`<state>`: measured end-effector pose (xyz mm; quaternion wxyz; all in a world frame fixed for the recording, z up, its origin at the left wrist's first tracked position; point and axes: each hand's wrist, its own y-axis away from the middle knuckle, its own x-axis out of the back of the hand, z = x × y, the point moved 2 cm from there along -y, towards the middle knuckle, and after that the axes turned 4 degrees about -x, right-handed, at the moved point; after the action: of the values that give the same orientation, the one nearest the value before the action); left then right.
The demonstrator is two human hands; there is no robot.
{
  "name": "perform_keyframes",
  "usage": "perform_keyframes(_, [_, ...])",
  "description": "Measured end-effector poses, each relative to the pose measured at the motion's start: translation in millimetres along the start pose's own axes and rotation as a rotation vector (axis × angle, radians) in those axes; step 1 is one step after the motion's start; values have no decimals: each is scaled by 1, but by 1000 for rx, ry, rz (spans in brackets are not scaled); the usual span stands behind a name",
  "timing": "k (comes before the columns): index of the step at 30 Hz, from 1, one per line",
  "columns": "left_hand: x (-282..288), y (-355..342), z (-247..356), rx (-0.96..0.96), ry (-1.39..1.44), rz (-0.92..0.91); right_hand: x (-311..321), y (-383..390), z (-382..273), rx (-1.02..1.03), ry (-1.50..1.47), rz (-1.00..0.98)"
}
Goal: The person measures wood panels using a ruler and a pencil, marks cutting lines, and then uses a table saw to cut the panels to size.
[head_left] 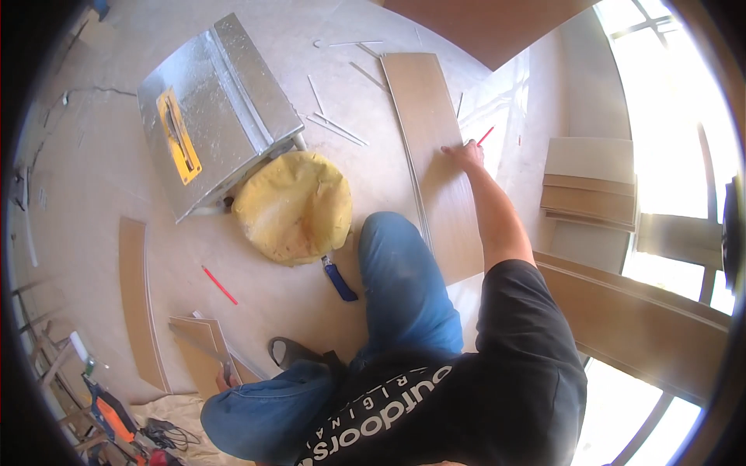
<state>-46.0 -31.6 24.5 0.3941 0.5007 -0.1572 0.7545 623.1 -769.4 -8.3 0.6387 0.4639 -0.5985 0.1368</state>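
Note:
My right hand (468, 155) rests on a long wood-coloured plank (431, 217) lying on the floor, closed on a red pencil (487, 133) that points up and to the right. My left hand (227, 379) is mostly hidden behind my bent left leg; its visible fingers are closed round one end of a grey metal straight tool (198, 342), which lies over short board pieces (229, 353). A blue-handled knife (339, 279) lies near my right knee, beside a round yellow cushion (291, 202). A second red pencil (219, 283) is on the floor to the left.
A metal table saw (249, 85) stands at upper left. A narrow plank (140, 295), thin strips (334, 128) and power tools (116, 419) lie around. Stacked boards (587, 198) stand by the bright windows, longer planks (622, 318) at right. A large brown sheet (482, 23) juts in above.

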Motion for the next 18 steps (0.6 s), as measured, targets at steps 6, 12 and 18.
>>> perform_keyframes(6, [20,13,10,206,53,49,-2,-8,0,42,18,14])
perform_keyframes(12, [30,32,7,284,106,95,-2,-24,-4,66,46,-89])
perform_keyframes(18, [23,45,3,317,182,122,-6,-32,15,115,66,-51])
